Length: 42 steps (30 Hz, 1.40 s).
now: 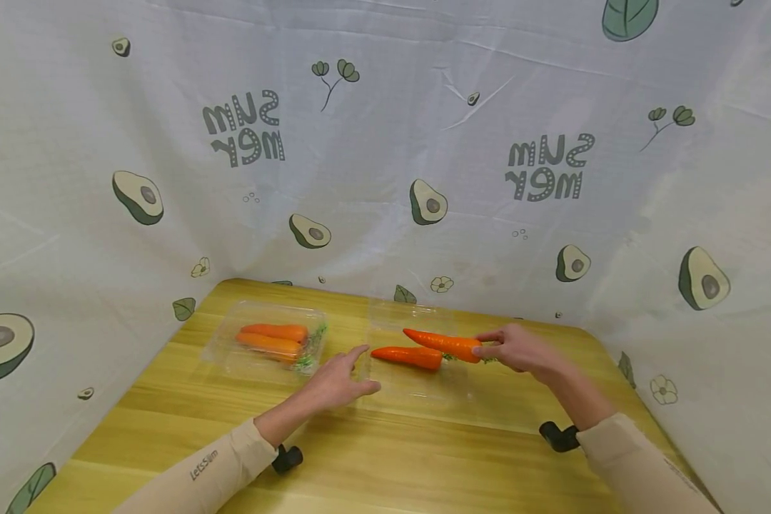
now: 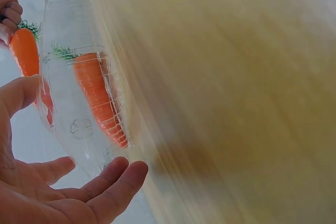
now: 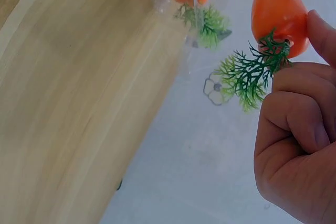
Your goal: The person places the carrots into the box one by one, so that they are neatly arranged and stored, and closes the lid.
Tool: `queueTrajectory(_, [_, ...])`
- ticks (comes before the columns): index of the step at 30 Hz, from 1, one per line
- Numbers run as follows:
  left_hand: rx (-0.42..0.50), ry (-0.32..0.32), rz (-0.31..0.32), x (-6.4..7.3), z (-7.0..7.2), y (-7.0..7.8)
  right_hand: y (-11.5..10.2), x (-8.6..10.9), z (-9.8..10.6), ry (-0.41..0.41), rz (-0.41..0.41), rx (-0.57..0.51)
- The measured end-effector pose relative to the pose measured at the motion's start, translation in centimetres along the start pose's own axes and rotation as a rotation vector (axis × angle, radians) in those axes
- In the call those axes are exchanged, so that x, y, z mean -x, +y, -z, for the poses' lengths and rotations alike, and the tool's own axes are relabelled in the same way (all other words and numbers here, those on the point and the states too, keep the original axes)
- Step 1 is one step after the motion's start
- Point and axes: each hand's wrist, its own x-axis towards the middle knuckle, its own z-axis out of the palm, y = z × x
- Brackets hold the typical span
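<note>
My right hand (image 1: 520,350) pinches an orange carrot (image 1: 446,344) by its thick leafy end, holding it over an open clear plastic box (image 1: 398,389). Inside that box lies another carrot (image 1: 411,358), its tip pointing left. Green fronds (image 3: 252,74) hang from the held carrot in the right wrist view. At the box's left side is my left hand (image 1: 337,382), fingers spread and holding nothing. Its fingertips come close to the box wall (image 2: 68,103) in the left wrist view; whether they touch I cannot tell.
A second clear plastic box (image 1: 238,368) stands at the left with carrots (image 1: 273,339) and green tops in it. Both boxes are on a wooden table (image 1: 385,457). A white curtain (image 1: 373,164) printed with avocados hangs behind and at the sides.
</note>
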Motion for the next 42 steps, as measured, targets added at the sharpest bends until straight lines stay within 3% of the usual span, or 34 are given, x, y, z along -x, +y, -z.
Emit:
queueTrajectory(9, [-0.008, 0.002, -0.011, 0.1, 0.0, 0.5, -1.0, -1.9, -2.0, -0.044, 0.044, 0.065])
queueTrajectory(21, [-0.004, -0.002, 0.01, 0.2, 0.2, 0.4, -1.7, -4.0, -5.1, -0.118, 0.232, 0.181])
queueTrajectory(31, [-0.003, -0.003, 0.009, 0.1, 0.1, 0.6, -1.1, -4.7, -6.7, -0.096, 0.246, 0.251])
queueTrajectory(39, [-0.018, 0.008, 0.012, 0.1, 0.1, 0.7, -1.3, -4.8, -7.9, -0.07, 0.139, 0.34])
queueTrajectory(42, [-0.018, 0.01, 0.026, 0.1, 0.1, 0.9, -1.3, -4.7, -8.0, -0.056, 0.137, 0.34])
